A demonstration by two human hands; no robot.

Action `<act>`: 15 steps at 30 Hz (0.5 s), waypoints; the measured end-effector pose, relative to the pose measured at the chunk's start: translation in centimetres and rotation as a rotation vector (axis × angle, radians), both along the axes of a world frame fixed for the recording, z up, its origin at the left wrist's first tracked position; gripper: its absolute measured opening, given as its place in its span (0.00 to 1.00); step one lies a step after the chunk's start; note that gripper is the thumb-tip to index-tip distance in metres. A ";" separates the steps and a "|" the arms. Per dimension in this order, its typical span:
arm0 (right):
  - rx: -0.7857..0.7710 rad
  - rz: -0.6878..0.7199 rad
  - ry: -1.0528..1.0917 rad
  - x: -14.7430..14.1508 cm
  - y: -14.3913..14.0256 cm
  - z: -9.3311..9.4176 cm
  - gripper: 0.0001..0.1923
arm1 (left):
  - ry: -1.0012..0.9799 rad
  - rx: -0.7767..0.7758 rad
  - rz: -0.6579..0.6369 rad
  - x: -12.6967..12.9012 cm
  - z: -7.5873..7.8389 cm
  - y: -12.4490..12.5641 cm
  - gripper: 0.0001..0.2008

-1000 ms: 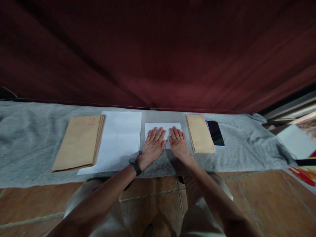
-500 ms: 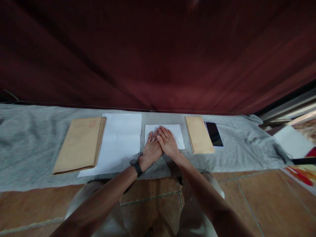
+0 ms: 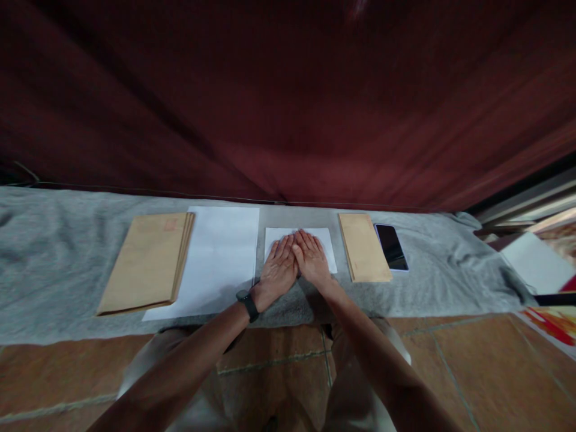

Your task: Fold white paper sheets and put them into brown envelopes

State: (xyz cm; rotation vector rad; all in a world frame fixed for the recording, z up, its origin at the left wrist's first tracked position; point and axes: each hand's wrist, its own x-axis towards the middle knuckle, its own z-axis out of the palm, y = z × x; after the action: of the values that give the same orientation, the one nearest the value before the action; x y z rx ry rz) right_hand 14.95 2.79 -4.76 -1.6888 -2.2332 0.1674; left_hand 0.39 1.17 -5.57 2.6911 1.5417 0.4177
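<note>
A small white sheet of paper [image 3: 332, 255], apparently folded, lies on the grey cloth [image 3: 288, 217] in front of me. My left hand [image 3: 279, 264] rests flat on its left half, fingers stretched out, with a dark watch on that wrist. Beside it my right hand [image 3: 312, 258] presses flat on the paper, its thumb overlapping the left hand. Left of my hands lies large white paper [image 3: 221, 252], partly under a stack of big brown envelopes [image 3: 146, 261]. On the right sits a stack of smaller brown envelopes [image 3: 365, 247].
A phone [image 3: 391, 246] lies against the right side of the small envelopes. Dark red fabric [image 3: 288, 120] rises behind the cloth-covered surface. Below the front edge is a tiled floor [image 3: 454, 345]. A white object [image 3: 537, 261] stands at the far right.
My right hand has slid slightly to the right across the small paper, overlapping my left hand less. The envelopes, large paper and phone have stayed in place.
</note>
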 end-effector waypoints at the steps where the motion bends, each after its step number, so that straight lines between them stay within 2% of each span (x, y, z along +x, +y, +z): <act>1: 0.013 -0.009 -0.014 0.3 0.0 -0.1 0.28 | -0.014 0.002 0.012 0.0 0.1 0.0 0.28; 8: 0.043 -0.045 -0.084 2.1 -0.2 -0.6 0.28 | -0.004 -0.017 0.097 0.5 1.7 -0.4 0.29; 15: 0.045 -0.060 -0.115 3.0 -0.3 -0.7 0.29 | 0.011 -0.070 0.100 0.7 1.8 -0.4 0.30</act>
State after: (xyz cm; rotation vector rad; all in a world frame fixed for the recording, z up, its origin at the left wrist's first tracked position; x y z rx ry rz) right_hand 17.96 2.50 -5.44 -1.7801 -2.2467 0.0057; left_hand 1.10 0.76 -3.80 2.5772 1.6665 0.3453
